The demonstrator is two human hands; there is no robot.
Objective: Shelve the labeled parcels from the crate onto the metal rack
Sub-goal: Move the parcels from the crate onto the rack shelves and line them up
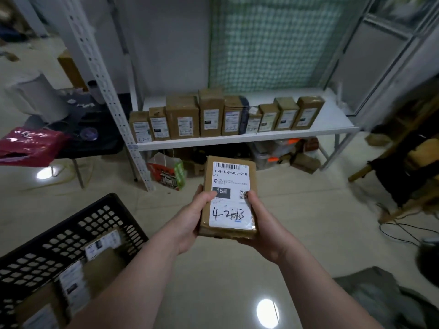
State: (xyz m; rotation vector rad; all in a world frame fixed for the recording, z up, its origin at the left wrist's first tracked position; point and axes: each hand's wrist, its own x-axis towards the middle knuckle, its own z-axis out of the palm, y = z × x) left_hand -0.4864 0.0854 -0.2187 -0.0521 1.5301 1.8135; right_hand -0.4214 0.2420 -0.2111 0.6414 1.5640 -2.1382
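A brown parcel (pixel 229 184) with a white label reading 15H and handwritten digits is held up in front of me, label facing me. My left hand (pixel 192 219) grips its left edge and my right hand (pixel 261 224) grips its right edge and underside. The black plastic crate (pixel 71 231) sits on the floor at lower left with several labeled parcels (pixel 104 264) inside. The white metal rack (pixel 332 119) stands ahead; several brown parcels (pixel 183 119) stand upright in a row on its low shelf, with bare shelf to the right of them.
Bags and bins (pixel 168 172) are stuffed under the shelf. A perforated rack upright (pixel 111 96) leans at the left. A black table with a pink bag (pixel 31 143) stands left. A dark chair and cables (pixel 403 186) lie right. The floor is glossy tile.
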